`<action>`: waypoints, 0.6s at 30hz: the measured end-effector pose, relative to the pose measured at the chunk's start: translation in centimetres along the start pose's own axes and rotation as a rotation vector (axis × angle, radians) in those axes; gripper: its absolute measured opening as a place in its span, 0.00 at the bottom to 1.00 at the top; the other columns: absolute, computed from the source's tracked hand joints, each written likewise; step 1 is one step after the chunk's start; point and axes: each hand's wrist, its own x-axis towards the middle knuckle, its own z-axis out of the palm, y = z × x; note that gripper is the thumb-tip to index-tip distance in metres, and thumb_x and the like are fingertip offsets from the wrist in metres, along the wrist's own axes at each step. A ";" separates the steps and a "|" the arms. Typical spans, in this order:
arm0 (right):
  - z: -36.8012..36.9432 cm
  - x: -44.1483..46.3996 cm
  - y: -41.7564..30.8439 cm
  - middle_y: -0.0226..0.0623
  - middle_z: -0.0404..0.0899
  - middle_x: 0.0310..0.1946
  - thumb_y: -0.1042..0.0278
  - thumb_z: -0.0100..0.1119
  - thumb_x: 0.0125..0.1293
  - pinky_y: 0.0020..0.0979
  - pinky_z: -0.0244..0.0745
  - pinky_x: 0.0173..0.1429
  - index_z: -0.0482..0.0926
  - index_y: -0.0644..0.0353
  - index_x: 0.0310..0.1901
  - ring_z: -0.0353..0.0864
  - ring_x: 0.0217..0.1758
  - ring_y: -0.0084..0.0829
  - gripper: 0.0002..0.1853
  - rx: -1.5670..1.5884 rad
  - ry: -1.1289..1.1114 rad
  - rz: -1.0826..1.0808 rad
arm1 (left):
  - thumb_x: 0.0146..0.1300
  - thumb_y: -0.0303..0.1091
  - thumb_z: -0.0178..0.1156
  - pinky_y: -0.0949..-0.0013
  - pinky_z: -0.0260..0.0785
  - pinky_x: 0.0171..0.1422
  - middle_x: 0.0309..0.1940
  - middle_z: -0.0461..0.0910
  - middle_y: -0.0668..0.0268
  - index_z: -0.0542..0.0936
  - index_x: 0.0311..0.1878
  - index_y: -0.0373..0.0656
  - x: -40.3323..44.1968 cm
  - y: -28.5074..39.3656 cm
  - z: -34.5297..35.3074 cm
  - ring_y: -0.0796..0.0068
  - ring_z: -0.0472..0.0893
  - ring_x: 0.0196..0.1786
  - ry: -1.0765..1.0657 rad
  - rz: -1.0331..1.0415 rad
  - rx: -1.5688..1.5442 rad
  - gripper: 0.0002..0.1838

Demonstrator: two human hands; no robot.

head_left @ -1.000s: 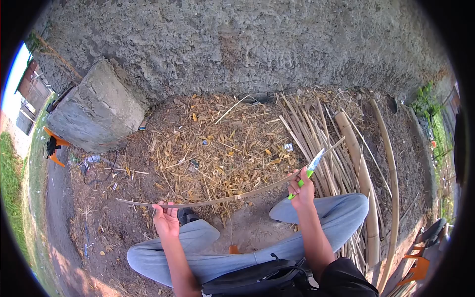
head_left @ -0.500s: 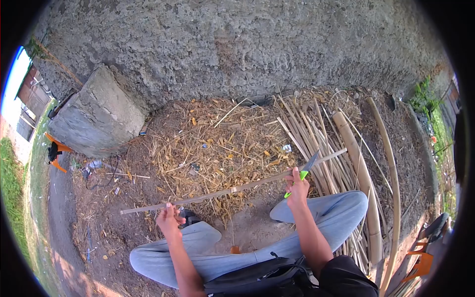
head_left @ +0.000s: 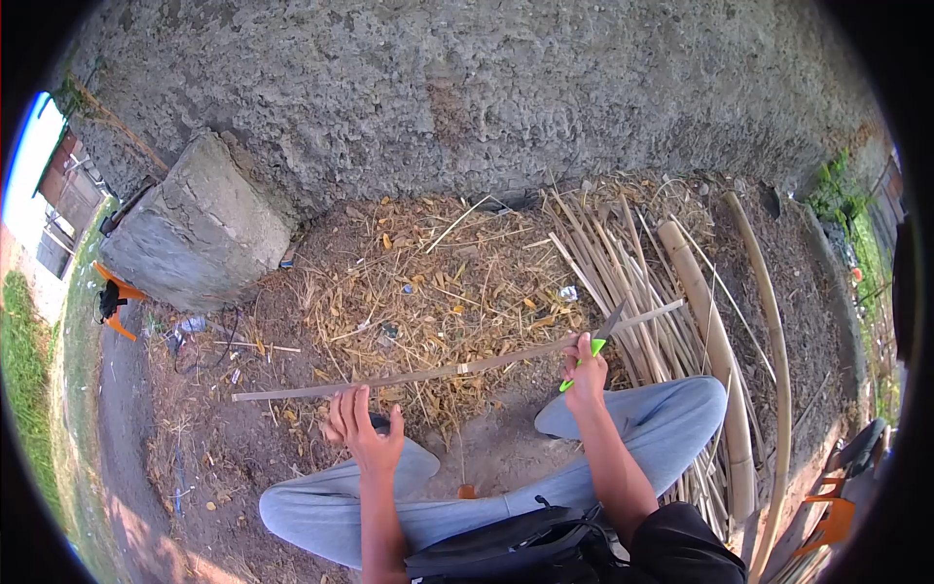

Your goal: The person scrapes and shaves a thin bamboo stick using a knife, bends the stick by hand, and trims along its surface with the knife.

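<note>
A long thin bamboo strip point(head_left: 463, 369) reaches across in front of me, above my knees, its right end over a pile of split strips. My right hand point(head_left: 585, 376) grips the strip right of its middle, together with a green-handled knife point(head_left: 596, 348) whose blade points up and to the right. Under the left part of the strip is my left hand point(head_left: 365, 435), fingers spread and raised, close to the strip's lower edge; whether the fingertips touch it I cannot tell.
Split bamboo strips point(head_left: 623, 277) lie at the right, beside a thick bamboo pole point(head_left: 710, 331) and a thinner pole point(head_left: 772, 321). A concrete block point(head_left: 209, 229) stands at the left by the rough wall point(head_left: 467, 97). Dry leaves and shavings point(head_left: 438, 311) cover the ground.
My left hand has let go of the strip and moved right with its fingers spread. The strip has turned from edge-on to show its flat face. My right hand has shifted slightly.
</note>
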 end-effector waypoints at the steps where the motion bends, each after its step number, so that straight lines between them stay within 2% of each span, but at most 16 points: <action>1: 0.1 -0.1 0.1 0.27 0.75 0.27 0.52 0.53 0.78 0.25 0.60 0.22 0.81 0.61 0.45 0.61 0.19 0.17 0.18 0.002 -0.001 -0.002 | 0.55 0.44 0.71 0.42 0.46 0.74 0.63 0.76 0.61 0.77 0.60 0.46 -0.1 0.4 0.4 0.52 0.64 0.72 -0.011 0.079 0.015 0.29; 2: 0.1 -0.3 0.2 0.29 0.77 0.28 0.52 0.53 0.78 0.25 0.60 0.22 0.81 0.60 0.44 0.61 0.18 0.17 0.18 0.005 -0.021 0.007 | 0.57 0.44 0.70 0.41 0.42 0.74 0.65 0.75 0.63 0.77 0.59 0.47 -0.3 0.5 0.8 0.53 0.62 0.75 -0.037 0.138 0.001 0.28; 5: 0.4 -0.7 0.2 0.34 0.81 0.31 0.52 0.53 0.78 0.24 0.60 0.21 0.80 0.60 0.42 0.60 0.18 0.16 0.17 0.014 -0.072 0.016 | 0.58 0.44 0.70 0.41 0.41 0.75 0.66 0.75 0.64 0.78 0.59 0.48 -0.4 1.5 1.1 0.53 0.63 0.74 -0.043 0.255 0.028 0.26; 7: 0.2 -0.7 0.3 0.37 0.83 0.34 0.52 0.53 0.78 0.24 0.60 0.21 0.79 0.59 0.42 0.60 0.17 0.16 0.17 0.019 -0.101 0.020 | 0.60 0.42 0.69 0.42 0.40 0.75 0.63 0.78 0.65 0.80 0.56 0.48 -0.1 2.1 0.7 0.55 0.67 0.72 -0.050 0.239 0.018 0.22; 9: 0.1 -0.6 0.5 0.42 0.85 0.38 0.52 0.53 0.78 0.24 0.59 0.22 0.78 0.59 0.44 0.59 0.17 0.16 0.17 0.045 -0.185 0.030 | 0.63 0.41 0.67 0.42 0.41 0.74 0.54 0.83 0.66 0.82 0.53 0.48 0.3 2.3 0.4 0.62 0.71 0.69 -0.086 0.295 0.029 0.17; 10: 0.1 -0.7 0.6 0.42 0.85 0.38 0.52 0.53 0.78 0.24 0.59 0.22 0.78 0.59 0.44 0.59 0.17 0.16 0.17 0.048 -0.180 0.030 | 0.63 0.41 0.67 0.42 0.41 0.74 0.54 0.83 0.66 0.82 0.53 0.48 0.9 2.6 -0.4 0.62 0.71 0.69 -0.089 0.300 0.028 0.17; 12: 0.1 -0.8 0.5 0.41 0.84 0.38 0.51 0.52 0.78 0.23 0.59 0.22 0.77 0.59 0.46 0.59 0.17 0.16 0.17 0.067 -0.256 0.047 | 0.61 0.39 0.69 0.48 0.54 0.71 0.43 0.87 0.65 0.83 0.50 0.46 2.2 3.3 -2.5 0.61 0.79 0.60 -0.344 0.285 0.076 0.15; 13: 0.1 -1.0 0.5 0.41 0.84 0.38 0.51 0.52 0.78 0.23 0.59 0.22 0.77 0.59 0.46 0.59 0.17 0.16 0.17 0.064 -0.253 0.048 | 0.61 0.39 0.69 0.48 0.54 0.71 0.43 0.87 0.65 0.83 0.50 0.46 2.5 3.6 -3.6 0.61 0.79 0.60 -0.348 0.284 0.074 0.15; 15: 0.6 -1.2 0.5 0.41 0.84 0.39 0.51 0.50 0.79 0.23 0.59 0.23 0.77 0.59 0.46 0.59 0.17 0.16 0.17 0.116 -0.373 0.048 | 0.63 0.41 0.67 0.52 0.69 0.58 0.37 0.86 0.59 0.82 0.51 0.44 3.1 4.2 -5.6 0.54 0.84 0.47 -0.623 0.182 -0.034 0.16; 16: 0.8 -1.5 0.6 0.41 0.84 0.39 0.51 0.50 0.79 0.23 0.59 0.23 0.77 0.59 0.46 0.59 0.17 0.16 0.17 0.116 -0.375 0.052 | 0.63 0.41 0.67 0.52 0.69 0.58 0.37 0.86 0.59 0.82 0.51 0.44 3.3 4.7 -6.8 0.54 0.84 0.47 -0.624 0.178 -0.030 0.16; 18: 1.2 -2.0 0.8 0.40 0.83 0.39 0.51 0.48 0.80 0.22 0.58 0.23 0.76 0.58 0.47 0.59 0.17 0.15 0.17 0.203 -0.411 0.145 | 0.66 0.43 0.65 0.52 0.73 0.45 0.32 0.84 0.54 0.81 0.51 0.42 3.4 5.8 -8.4 0.47 0.83 0.38 -0.924 0.073 -0.187 0.16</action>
